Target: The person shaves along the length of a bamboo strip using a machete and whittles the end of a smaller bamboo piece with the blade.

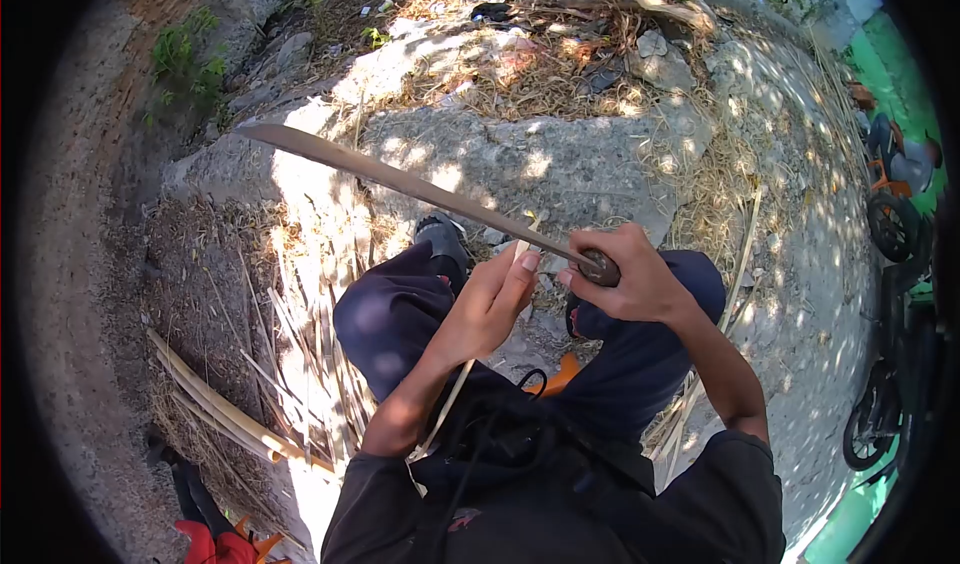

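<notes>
Over sun-dappled ground [600, 159] strewn with strips [312, 349] slants a machete [405, 183].

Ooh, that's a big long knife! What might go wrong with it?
1. The machete might slip and cut the left hand, because its thumb and fingers hold the thin, pale strip close to the blade.
2. If the right hand loses its grip on the handle, the machete could drop onto the legs; both hands look bare.
3. The thin strip could bend or twist, sending the blade off course.
</notes>
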Demonstrator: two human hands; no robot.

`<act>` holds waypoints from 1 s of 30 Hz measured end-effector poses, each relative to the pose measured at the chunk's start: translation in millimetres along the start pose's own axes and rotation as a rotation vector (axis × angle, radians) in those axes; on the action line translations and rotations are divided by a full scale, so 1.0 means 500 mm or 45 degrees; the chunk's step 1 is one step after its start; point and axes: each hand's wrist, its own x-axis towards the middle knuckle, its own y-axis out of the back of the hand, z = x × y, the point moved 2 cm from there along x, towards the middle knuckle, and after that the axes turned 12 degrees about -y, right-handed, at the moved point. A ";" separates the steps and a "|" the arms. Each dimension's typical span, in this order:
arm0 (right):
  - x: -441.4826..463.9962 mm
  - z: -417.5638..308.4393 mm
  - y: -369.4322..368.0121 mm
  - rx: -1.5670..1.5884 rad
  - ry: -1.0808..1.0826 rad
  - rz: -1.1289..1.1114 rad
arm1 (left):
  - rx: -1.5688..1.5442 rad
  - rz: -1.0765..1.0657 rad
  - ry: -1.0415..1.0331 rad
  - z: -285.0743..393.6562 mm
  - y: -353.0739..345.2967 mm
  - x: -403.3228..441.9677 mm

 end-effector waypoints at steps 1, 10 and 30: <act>0.001 -0.004 0.001 -0.012 -0.052 -0.025 | 0.050 0.013 -0.029 0.000 0.001 -0.002; 0.006 0.002 -0.004 -0.059 -0.098 -0.036 | 0.390 0.103 -0.217 0.010 0.000 0.004; 0.005 0.016 -0.005 -0.074 -0.099 0.088 | 0.709 0.121 -0.304 0.015 -0.003 -0.001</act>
